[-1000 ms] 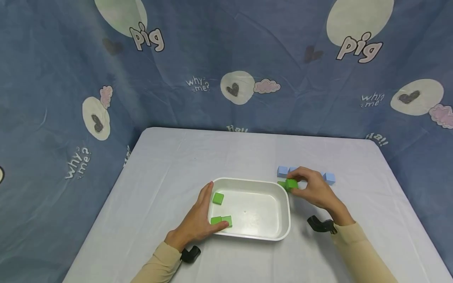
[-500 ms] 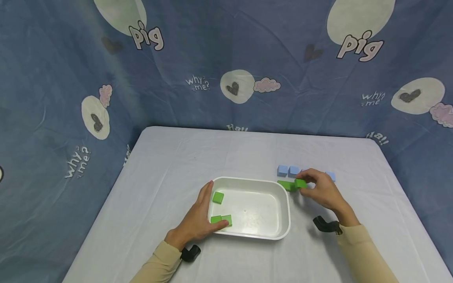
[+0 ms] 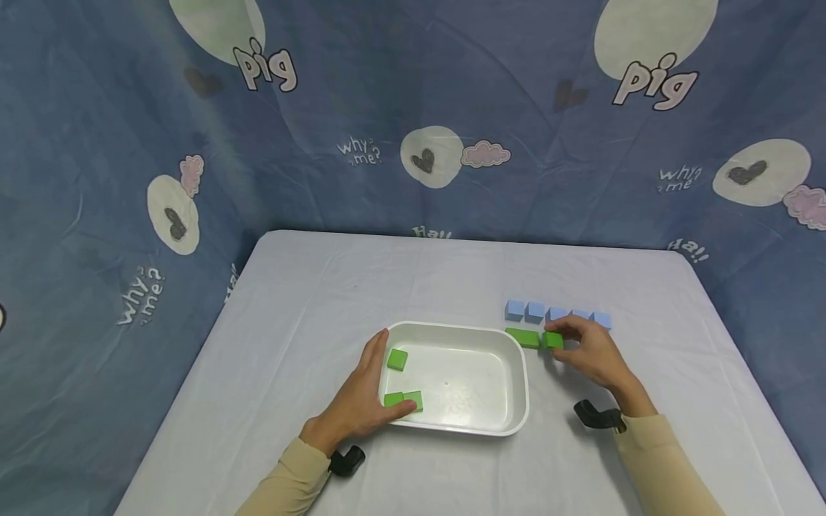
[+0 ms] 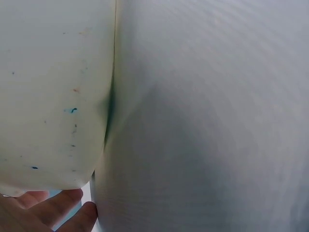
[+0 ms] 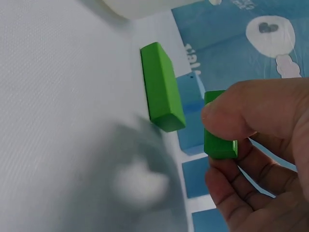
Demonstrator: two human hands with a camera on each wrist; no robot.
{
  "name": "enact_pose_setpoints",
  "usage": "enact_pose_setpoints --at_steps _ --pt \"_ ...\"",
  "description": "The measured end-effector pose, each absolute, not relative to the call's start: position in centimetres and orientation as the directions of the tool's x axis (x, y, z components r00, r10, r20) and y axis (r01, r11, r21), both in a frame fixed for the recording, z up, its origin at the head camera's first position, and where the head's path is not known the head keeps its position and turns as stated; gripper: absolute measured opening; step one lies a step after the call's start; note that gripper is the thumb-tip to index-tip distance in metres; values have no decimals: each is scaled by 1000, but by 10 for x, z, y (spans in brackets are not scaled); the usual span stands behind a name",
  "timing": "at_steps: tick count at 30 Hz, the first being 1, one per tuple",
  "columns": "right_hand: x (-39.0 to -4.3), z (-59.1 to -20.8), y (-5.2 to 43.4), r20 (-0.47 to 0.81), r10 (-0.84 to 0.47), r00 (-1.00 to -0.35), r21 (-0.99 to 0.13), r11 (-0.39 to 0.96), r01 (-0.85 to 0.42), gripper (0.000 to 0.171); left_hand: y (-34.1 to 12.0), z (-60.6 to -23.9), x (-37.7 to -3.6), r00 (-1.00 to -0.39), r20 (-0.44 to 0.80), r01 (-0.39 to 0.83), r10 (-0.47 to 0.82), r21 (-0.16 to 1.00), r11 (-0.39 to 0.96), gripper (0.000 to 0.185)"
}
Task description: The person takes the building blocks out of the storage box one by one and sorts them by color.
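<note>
The right hand (image 3: 595,357) had a green block (image 3: 553,340) pinched thumb-to-fingers, probably because it was too small for a full fist. Just left of that pinch lay a green strip (image 3: 521,337); blue blocks (image 3: 534,312) sat behind. Left hand (image 3: 358,398) gripped the white tray's (image 3: 461,431) end, seemingly steadying it.

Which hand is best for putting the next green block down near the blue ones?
Probably the right hand: it pinches a green block close to the blue blocks. The left hand touches the white tray, farther away.
</note>
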State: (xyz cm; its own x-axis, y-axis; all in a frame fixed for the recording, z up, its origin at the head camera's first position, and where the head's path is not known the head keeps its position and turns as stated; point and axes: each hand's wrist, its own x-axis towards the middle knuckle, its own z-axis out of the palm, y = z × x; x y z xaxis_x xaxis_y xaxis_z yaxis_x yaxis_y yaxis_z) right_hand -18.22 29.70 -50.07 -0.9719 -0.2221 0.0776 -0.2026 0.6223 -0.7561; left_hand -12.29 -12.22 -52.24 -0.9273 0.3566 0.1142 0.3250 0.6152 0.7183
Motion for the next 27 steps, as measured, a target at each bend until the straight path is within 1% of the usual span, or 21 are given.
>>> enact_pose_setpoints --at_steps 4,9,27 --pt "-183 -505 298 62 -200 -978 -763 622 -176 37 -122 -522 -123 -926 116 329 360 716 615 124" --pt "-183 -513 298 69 -193 -979 -761 624 -177 38 -122 -523 -123 -925 119 333 361 714 616 124" --pt "-185 -527 295 99 -194 -976 -676 707 -209 35 -123 -525 -123 -923 132 344 361 701 625 122"
